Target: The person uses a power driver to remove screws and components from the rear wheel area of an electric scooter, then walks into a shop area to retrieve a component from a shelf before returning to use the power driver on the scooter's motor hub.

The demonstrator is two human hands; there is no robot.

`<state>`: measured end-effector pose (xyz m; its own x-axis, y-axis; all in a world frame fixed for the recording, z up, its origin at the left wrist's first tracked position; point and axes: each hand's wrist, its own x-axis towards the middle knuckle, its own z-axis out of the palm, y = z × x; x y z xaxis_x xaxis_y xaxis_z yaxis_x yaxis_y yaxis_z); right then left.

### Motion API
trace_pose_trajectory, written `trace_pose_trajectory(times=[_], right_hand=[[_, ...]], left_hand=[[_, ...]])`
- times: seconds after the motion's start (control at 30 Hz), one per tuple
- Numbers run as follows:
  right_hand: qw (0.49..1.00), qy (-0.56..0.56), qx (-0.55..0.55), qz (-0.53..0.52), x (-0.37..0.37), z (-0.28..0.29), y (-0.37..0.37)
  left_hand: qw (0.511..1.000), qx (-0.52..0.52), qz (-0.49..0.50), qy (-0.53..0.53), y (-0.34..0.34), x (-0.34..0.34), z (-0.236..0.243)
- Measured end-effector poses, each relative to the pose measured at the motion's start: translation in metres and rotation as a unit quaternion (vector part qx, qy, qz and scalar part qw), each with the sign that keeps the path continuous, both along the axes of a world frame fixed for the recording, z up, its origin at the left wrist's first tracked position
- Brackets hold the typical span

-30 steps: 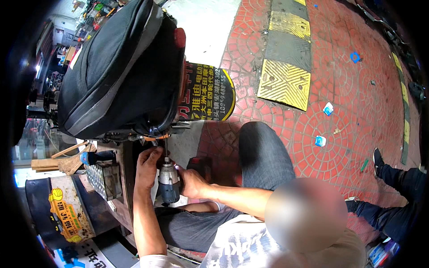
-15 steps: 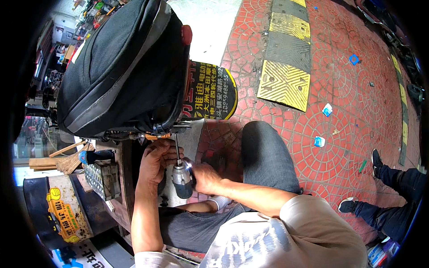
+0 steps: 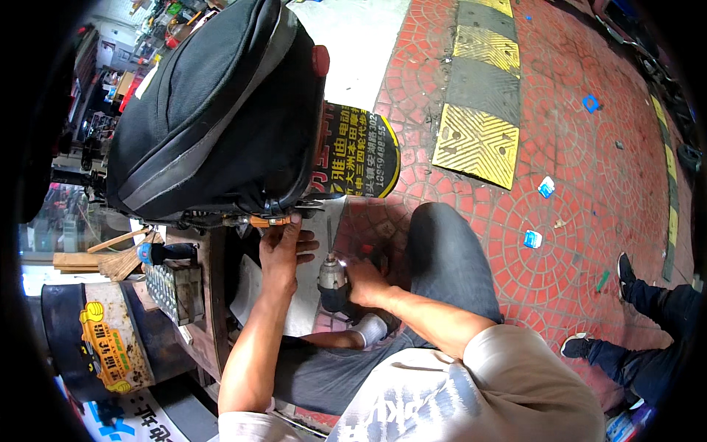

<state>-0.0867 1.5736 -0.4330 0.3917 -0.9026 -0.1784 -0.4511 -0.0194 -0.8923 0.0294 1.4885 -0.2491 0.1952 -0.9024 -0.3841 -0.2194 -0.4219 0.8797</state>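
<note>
A grey and black power driver (image 3: 333, 282) with a long bit pointing up is gripped in my right hand (image 3: 366, 283). A small light glows on the driver near my fingers. My left hand (image 3: 280, 254) is raised under a bulky black fabric cover or bag (image 3: 213, 110) with grey trim, at the rear of a vehicle. Its thumb touches an orange part (image 3: 266, 221) at the underside, and the other fingers stretch out to the right. The bit stands apart from the orange part. Beside it hangs a dark mudflap (image 3: 364, 151) with coloured lettering.
Left of my arm stand a wooden bench (image 3: 211, 295), a block-like case (image 3: 174, 291), a blue and black power tool (image 3: 168, 254) and a dark drum (image 3: 96, 342). A yellow and black speed ramp (image 3: 479, 144) lies on red paving. Another person's legs (image 3: 655, 317) are at right.
The driver in my right hand has moved right and away from the vehicle's underside. My left hand has left the bit, its fingers now spread by the orange part. The view has shifted slightly.
</note>
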Motion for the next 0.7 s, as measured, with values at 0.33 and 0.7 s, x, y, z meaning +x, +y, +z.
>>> trace_pose_trajectory(times=[0.33, 0.7], right_hand=[[0.996, -0.08, -0.002, 0.046, -0.021, -0.013, -0.008], [0.993, 0.013, 0.075, 0.093, -0.072, -0.024, -0.036]], left_hand=[[0.994, -0.092, 0.054, -0.014, -0.013, 0.003, -0.021], [0.987, -0.073, 0.046, 0.137, -0.003, 0.005, -0.023]])
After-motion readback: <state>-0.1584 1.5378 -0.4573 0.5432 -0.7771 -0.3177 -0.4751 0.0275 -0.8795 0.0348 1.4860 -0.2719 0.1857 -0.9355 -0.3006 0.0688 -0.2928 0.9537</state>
